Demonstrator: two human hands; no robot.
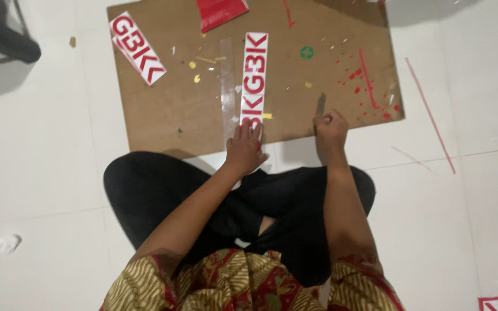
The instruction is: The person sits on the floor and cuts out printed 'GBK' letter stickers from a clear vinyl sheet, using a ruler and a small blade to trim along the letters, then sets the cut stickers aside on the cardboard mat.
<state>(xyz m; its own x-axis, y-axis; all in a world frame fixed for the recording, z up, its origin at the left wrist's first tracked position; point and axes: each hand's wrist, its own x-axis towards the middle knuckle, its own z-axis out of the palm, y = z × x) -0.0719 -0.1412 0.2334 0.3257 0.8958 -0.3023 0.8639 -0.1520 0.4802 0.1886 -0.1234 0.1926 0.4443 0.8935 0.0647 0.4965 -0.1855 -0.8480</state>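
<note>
White floor, brown board (174, 109) laid on it. Sticker strip (255, 75): white with red letters, upright on board, near end under left hand (245, 147), fingers flat and spread. Right hand (330, 128): just beside, at board's near edge, fist clenched on knife (320, 105). Second sticker (137, 48): far left corner.

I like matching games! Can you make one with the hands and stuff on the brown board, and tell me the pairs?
Things:
1. left hand
2. right hand
3. green round sticker
4. red sheet

Places or states:
A. at the board's top edge
B. pressing the long sticker strip's near end
C. alone, right of the strip
D. closed around a thin blade tool

Pairs: 1-B, 2-D, 3-C, 4-A
</note>
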